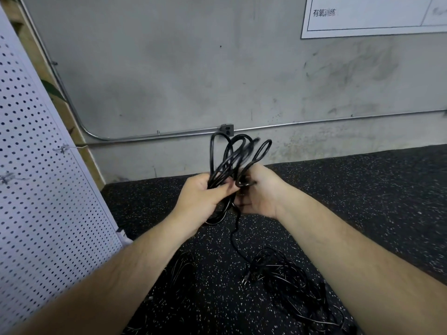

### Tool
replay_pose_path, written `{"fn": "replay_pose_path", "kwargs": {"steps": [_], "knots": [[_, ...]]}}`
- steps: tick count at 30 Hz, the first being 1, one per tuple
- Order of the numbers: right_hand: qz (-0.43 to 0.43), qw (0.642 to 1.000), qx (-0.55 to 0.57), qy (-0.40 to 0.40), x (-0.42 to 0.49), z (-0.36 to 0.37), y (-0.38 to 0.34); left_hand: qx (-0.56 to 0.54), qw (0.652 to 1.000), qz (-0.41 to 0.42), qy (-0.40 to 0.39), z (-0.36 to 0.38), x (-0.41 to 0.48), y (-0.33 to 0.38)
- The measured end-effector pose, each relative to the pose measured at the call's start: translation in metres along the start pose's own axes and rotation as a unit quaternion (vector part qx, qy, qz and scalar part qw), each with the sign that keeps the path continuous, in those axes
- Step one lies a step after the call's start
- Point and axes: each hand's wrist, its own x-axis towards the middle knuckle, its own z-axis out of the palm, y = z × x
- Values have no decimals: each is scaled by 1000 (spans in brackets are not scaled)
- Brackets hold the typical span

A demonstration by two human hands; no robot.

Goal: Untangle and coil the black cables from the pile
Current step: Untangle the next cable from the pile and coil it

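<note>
Held up before a grey concrete wall (169, 68), a looped black cable (232, 153) is gripped in the left hand (205, 194), fingers curled round the bundle. The right hand (260, 192) pinches one loop beside it. A strand trails down to a tangled pile of black cables (290, 284) on the black speckled rubber floor (362, 201).

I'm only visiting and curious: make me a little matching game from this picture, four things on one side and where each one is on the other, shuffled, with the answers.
Things
1. coiled cable
2. cable pile
3. perforated panel
4. poster

Places
A. top right, on the wall
B. lying on the speckled floor, lower right
C. gripped by the left hand and the right hand
D. along the left edge

Pairs: 1-C, 2-B, 3-D, 4-A
</note>
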Motion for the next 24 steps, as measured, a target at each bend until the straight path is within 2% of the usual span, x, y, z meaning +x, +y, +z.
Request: {"fn": "replay_pose_path", "kwargs": {"steps": [6,9,12,15,19,21,24], "knots": [[-68,995,-55,-54,1,-18,8,-129,983,-61,115,-28,17,10],[-86,987,-104,-92,1,-15,14,-131,981,-76,119,-34,20,9],[-71,989,-65,-117,5,-8,21,-126,981,-68,130,-31,21,9],[-90,992,-65,-57,12,-11,22,-142,972,-58,177,-44,28,10],[-165,963,-214,-18,6,-26,15,-109,959,-39,258,-76,37,6],[-169,961,-218,24,6,-39,11,-80,952,-38,294,-91,40,0],[-177,954,-220,97,8,-54,6,-69,950,-41,301,-103,42,-8]]}}
